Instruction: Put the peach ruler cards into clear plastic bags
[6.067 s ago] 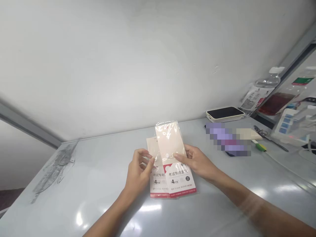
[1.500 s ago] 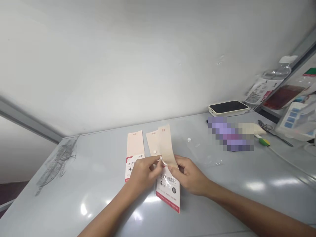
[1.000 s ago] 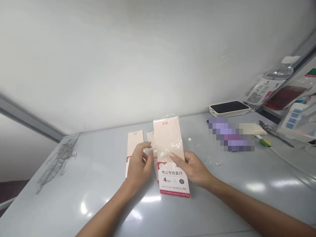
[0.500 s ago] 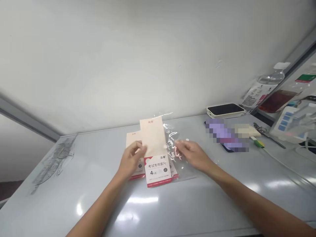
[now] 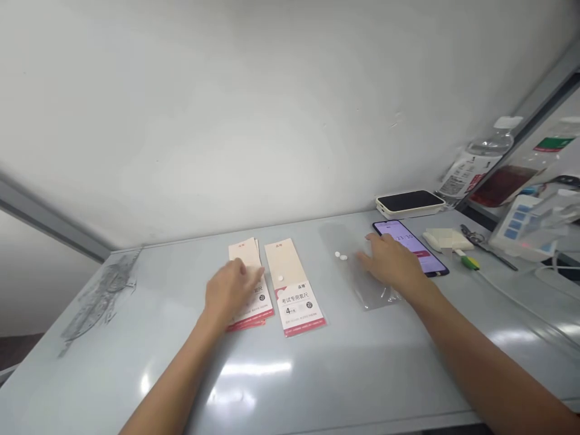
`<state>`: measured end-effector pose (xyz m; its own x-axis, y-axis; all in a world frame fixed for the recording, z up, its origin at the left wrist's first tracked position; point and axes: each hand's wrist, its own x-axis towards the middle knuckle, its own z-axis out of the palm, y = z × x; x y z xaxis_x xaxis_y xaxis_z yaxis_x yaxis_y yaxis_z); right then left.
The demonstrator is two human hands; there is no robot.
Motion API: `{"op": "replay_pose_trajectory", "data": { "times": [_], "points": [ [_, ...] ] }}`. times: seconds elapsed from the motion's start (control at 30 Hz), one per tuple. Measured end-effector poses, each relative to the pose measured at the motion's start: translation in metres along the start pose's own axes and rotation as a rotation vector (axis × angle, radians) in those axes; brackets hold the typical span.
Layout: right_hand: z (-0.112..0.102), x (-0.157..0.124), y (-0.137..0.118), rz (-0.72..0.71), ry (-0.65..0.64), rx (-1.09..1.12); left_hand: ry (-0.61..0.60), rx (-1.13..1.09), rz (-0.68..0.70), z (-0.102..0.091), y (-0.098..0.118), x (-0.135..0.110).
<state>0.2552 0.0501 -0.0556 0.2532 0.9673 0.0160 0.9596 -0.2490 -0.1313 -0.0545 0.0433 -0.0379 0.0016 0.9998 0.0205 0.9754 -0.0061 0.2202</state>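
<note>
My left hand [image 5: 230,290] is over a small stack of paper sleeves [image 5: 244,251] with cream upper parts and white-and-red lower parts. Motion blurs its fingers, so its grip is unclear. Just right of the stack lies a single sleeve [image 5: 296,305] of the same print, with a small white disc [image 5: 281,278] on its cream part. Over the upper right of a flat clear plastic bag [image 5: 374,293] hovers my right hand [image 5: 392,263], thumb and fingers apart with nothing visible between them. Two small white discs [image 5: 341,256] are at the bag's left side.
A phone with a lit screen [image 5: 419,251] lies beside my right hand, and a second, dark phone [image 5: 410,202] sits behind it. Farther right are a white cable [image 5: 521,302], scissors [image 5: 489,248] and bottles [image 5: 480,163]. Crumpled clear plastic [image 5: 104,290] lies at left.
The front sleeve has left my left hand and now lies flat right of the stack. My left hand has shifted slightly left. My right hand has moved right, and the clear bag lies farther right.
</note>
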Motion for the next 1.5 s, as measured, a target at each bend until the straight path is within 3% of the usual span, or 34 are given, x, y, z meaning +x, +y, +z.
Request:
{"op": "replay_pose_trajectory", "data": {
  "times": [0.13,0.23,0.4,0.57,0.73,0.83,1.0,1.17,1.33,1.5],
  "points": [
    [-0.014,-0.016,-0.017,-0.150,0.171,0.190,-0.024,0.079,0.227,0.018,0.035,-0.021],
    [-0.017,-0.031,-0.034,-0.352,0.212,0.401,-0.042,0.141,0.282,0.026,0.042,-0.027],
    [-0.007,-0.050,-0.055,-0.512,0.036,0.496,-0.092,0.151,0.280,0.026,0.036,-0.023],
    [-0.003,-0.053,-0.063,-0.369,-0.047,0.536,-0.013,0.052,0.331,0.024,0.035,-0.024],
    [-0.006,-0.060,-0.071,-0.397,-0.430,0.971,0.055,-0.127,0.453,0.026,0.037,-0.030],
    [-0.007,-0.072,-0.077,-0.429,-0.479,1.112,0.055,-0.186,0.426,0.024,0.038,-0.032],
    [-0.012,-0.086,-0.082,-0.534,-0.380,1.051,0.021,-0.256,0.556,0.020,0.036,-0.033],
    [-0.013,-0.087,-0.080,-0.603,-0.316,0.915,0.079,-0.242,0.708,0.024,0.033,-0.034],
    [-0.014,-0.087,-0.078,-0.594,-0.342,0.861,0.067,-0.186,0.794,0.024,0.032,-0.033],
    [-0.014,-0.086,-0.075,-0.578,-0.396,0.881,-0.062,-0.160,0.851,0.018,0.030,-0.030]
  ]
}}
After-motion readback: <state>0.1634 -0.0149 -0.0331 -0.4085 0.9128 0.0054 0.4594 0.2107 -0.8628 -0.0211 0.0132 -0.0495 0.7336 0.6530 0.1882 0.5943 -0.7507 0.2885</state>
